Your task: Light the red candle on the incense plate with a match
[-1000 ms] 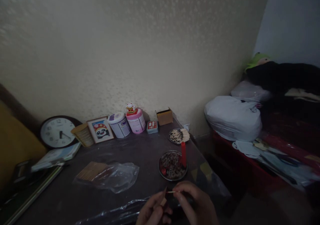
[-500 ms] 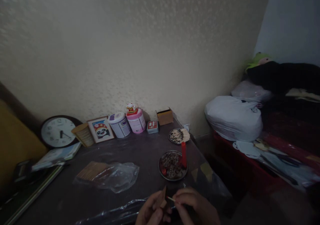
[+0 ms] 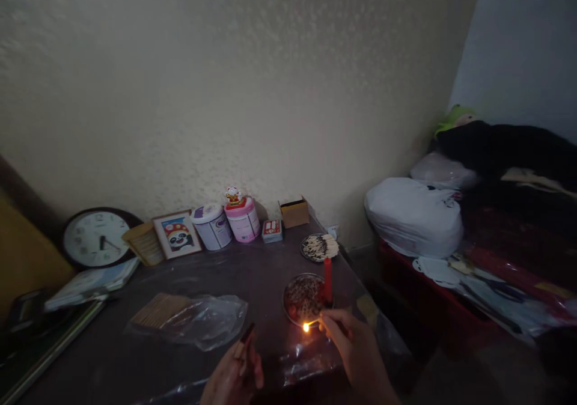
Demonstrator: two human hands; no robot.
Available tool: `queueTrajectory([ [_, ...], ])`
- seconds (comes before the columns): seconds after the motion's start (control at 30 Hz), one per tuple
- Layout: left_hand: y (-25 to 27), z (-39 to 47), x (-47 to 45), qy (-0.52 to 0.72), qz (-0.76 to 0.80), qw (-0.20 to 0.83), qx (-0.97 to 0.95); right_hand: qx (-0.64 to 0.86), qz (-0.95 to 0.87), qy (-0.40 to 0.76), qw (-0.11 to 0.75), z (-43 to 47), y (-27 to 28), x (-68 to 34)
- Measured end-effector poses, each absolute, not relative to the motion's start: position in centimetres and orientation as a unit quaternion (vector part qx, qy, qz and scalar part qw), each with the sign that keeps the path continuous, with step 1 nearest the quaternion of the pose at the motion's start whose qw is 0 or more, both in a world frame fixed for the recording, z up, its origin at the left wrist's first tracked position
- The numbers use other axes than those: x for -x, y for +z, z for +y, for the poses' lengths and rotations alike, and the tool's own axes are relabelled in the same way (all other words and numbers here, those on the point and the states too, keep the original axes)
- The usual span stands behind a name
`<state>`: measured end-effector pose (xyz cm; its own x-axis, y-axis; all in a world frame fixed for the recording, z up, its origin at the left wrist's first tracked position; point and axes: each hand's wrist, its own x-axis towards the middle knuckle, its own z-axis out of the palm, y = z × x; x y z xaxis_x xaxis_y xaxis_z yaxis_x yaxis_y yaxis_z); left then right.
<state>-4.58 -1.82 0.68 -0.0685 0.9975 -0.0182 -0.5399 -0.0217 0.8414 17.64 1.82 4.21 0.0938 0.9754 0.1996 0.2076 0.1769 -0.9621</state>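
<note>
Orange flame glows at the tip of a lit match, pinched between the fingertips of the right hand low over the dark table. The flame sits at about 6 o'clock from the metal dish, just beside its near rim, and the red candle stands upright at the dish's 3 o'clock edge. The candle shows no flame. The left hand is curled around a small matchbox, held tilted, at about 8 o'clock from the flame and well apart from it.

Farther back, at 12 o'clock from the dish, a second small plate carries a heap of pale matchsticks. A clear plastic bag lies at 9 o'clock from the dish, partly over a sheaf of thin wooden sticks. Clear plastic sheeting also covers the table near the hands, glinting right under the flame.

The risks, as I judge them: the match is short, so the flame could reach the pinching fingers and prompt a drop. A dropped match would land on plastic film, which could melt or catch. The dish holds what look like spent match ends, though I cannot tell for certain; any live heads there, or the heap on the far plate, could flare if the flame strays.
</note>
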Motion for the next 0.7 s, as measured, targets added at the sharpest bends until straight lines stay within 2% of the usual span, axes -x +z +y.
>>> queueTrajectory([
  [0.23, 2.1, -2.1, 3.5, 0.696, 0.427, 0.543, -0.195, 0.509, -0.518, 0.395, 0.562, 2.3, 3.4, -17.6],
  [0.4, 2.6, -1.9, 3.9, 0.712, 0.405, 0.547, -0.171, 0.486, -0.522, 0.39, 0.582, 2.1, 3.6, -17.6],
  [0.7, 1.5, -1.6, 5.3, 0.703, 0.402, 0.578, -0.098, 0.502, -0.563, 0.329, 0.569, 2.6, 2.5, -17.8],
])
